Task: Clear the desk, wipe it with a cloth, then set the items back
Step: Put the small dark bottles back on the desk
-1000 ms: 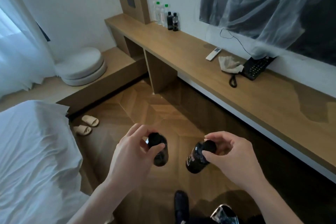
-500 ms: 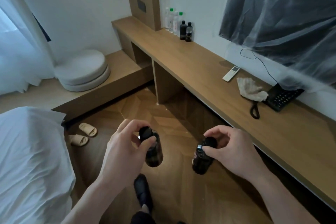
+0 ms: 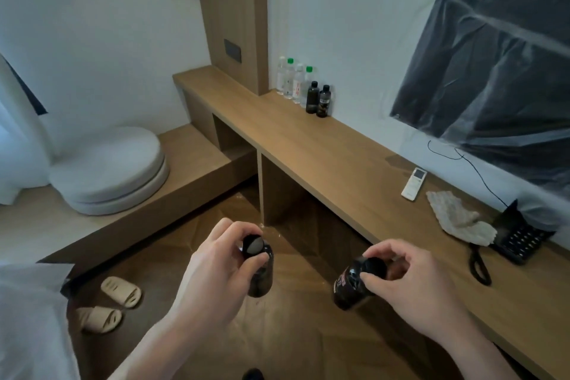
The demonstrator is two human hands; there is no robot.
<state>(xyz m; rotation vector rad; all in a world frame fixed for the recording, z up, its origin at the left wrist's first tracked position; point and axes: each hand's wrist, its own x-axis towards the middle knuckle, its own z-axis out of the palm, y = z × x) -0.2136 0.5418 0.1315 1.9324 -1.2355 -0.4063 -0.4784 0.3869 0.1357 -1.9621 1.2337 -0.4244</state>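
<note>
My left hand point(image 3: 216, 271) grips a small dark bottle point(image 3: 260, 274) by its cap, upright over the floor. My right hand point(image 3: 410, 284) pinches the cap of a second dark bottle point(image 3: 351, 287), which tilts left. Both are in front of the long wooden desk point(image 3: 324, 160). On the desk lie a crumpled beige cloth point(image 3: 459, 217), a white remote point(image 3: 414, 183) and a black telephone point(image 3: 521, 239) with its cord. At the desk's far end stand several clear water bottles point(image 3: 293, 80) and two dark bottles point(image 3: 319, 99).
A plastic-covered TV point(image 3: 499, 65) hangs on the wall above the desk. A bed with white sheets point(image 3: 30, 318) is at the left. Beige slippers point(image 3: 114, 302) lie on the wood floor. Round white cushions point(image 3: 111, 170) sit on a low platform.
The view has moved closer to the desk and turned left toward its far end. Both hands still hold their bottles, carried forward.
</note>
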